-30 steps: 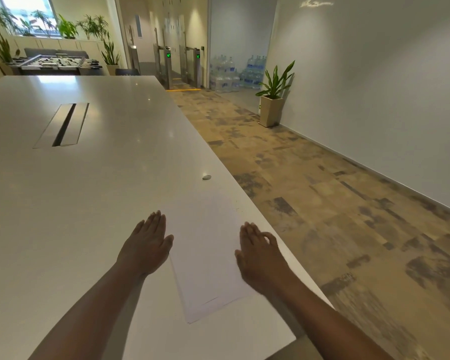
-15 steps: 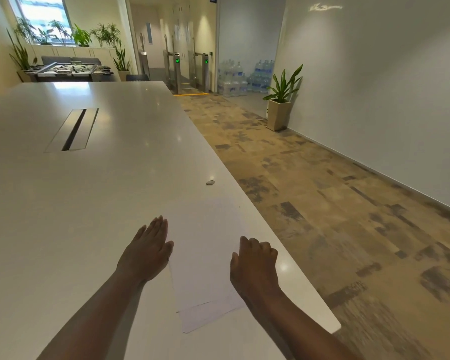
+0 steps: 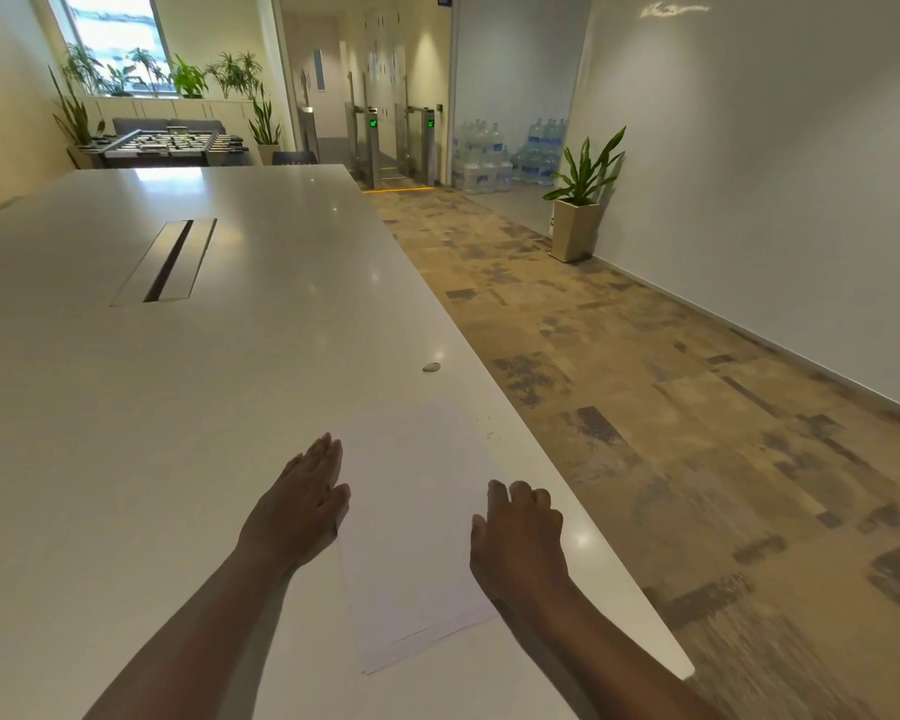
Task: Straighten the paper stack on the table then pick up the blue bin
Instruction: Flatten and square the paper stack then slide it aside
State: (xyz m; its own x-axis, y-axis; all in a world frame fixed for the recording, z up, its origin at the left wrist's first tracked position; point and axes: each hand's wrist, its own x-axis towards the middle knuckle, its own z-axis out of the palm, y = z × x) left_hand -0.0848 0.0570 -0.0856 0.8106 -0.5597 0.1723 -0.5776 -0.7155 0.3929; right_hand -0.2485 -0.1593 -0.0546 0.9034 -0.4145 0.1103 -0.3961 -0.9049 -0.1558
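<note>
We are working on the first half of the task: the paper stack (image 3: pixel 417 517) is lying in the lower middle of the frame, near the right edge of the white table (image 3: pixel 126 407), and we are bracketing it with both hands. Our left hand (image 3: pixel 302 504) is lying flat with fingers straight and together, touching the stack's left edge; our right hand (image 3: pixel 518 532) is resting on the stack's right side with the fingers bent at the knuckles, pressing rather than gripping anything. At the stack's near corner, low in the frame, we are seeing a few sheet edges fanning out slightly, so we are judging the squaring as nearly done but not finished. The blue bin is not showing anywhere in the frame, so we are treating the pick-up as wholly ahead of us and cannot tell where the bin stands. For room, the table's right edge is running diagonally just beyond our right hand, with carpeted floor (image 3: pixel 671 407) below, so sheets pushed rightward could slide off. A small round disc (image 3: pixel 431 366) is sitting beyond the stack, apart from it. Left and upper left, the tabletop is stretching away to a cable slot (image 3: pixel 170 262), well apart from our hands.
</note>
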